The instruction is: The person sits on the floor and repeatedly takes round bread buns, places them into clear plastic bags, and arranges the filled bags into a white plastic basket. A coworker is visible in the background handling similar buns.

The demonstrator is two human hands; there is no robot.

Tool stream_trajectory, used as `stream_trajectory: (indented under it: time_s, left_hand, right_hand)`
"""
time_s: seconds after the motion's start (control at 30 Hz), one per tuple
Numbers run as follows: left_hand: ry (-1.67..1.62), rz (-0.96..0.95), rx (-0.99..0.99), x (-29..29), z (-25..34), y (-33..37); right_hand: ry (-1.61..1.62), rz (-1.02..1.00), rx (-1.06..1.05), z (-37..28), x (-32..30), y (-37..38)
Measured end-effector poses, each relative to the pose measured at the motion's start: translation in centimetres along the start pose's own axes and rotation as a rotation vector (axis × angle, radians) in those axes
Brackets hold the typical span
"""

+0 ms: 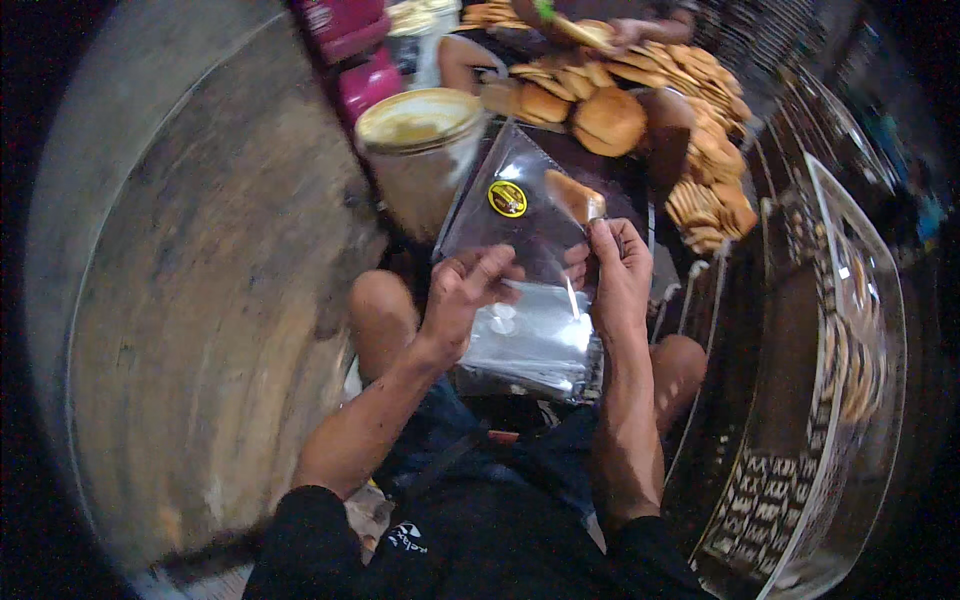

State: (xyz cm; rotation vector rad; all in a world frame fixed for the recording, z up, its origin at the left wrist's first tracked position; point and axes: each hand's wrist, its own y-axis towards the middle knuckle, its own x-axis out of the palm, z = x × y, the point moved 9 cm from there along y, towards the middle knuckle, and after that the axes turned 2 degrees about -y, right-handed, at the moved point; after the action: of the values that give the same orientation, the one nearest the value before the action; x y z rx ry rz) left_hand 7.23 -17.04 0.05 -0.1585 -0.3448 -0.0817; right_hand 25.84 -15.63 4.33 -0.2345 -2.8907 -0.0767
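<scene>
A clear plastic bag [530,235] with a round yellow-and-black sticker [508,198] is between my hands, above my lap. My right hand [622,260] pinches its right edge between thumb and fingers. At the lower left edge, my left hand [468,295] has its thumb over the film, and some of its fingers show through the plastic. Just beyond the right hand's fingertips is a golden-brown piece of bread [575,197], partly behind the bag. Below the hands lies a stack of shiny clear bags [530,345].
A whitish bucket [420,165] with a smeared, yellowish rim stands ahead on the left. Round buns [608,122] and heaped bread pieces [715,165] lie ahead and right. Another person's hand [632,35] holds bread at the far side. A wire-sided crate [850,290] stands right.
</scene>
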Motion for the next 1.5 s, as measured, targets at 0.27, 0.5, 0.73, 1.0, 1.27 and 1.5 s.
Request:
stream_trajectory:
  time_s: [0.27, 0.5, 0.73, 1.0, 1.27, 1.5]
  left_hand:
    - [-0.224, -0.522, -0.539, 9.2, -6.9, 2.3]
    - [0.271, -0.458, -0.412, 4.9, -8.9, 2.0]
    - [-0.113, -0.087, -0.274, 0.1, -3.8, 4.9]
    - [-0.406, -0.042, -0.203, 3.0, -4.0, 6.1]
    - [-0.186, 0.051, -0.21, 0.1, -4.8, 9.6]
    - [0.009, 0.361, 0.073, -7.7, -0.5, 17.8]
  right_hand:
    - [-0.047, 0.322, -0.028, 3.3, -8.3, -2.4]
    - [-0.571, 0.514, -0.41, 1.9, -7.1, -2.1]
    - [-1.159, -0.187, -0.902, -2.2, 5.1, -3.5]
    - [0.197, 0.17, 0.142, 9.8, -2.6, -2.5]
    - [0.025, 0.313, 0.077, 8.2, -3.0, -0.6]
    - [-0.903, 0.174, -0.464, 3.9, -0.6, 9.3]
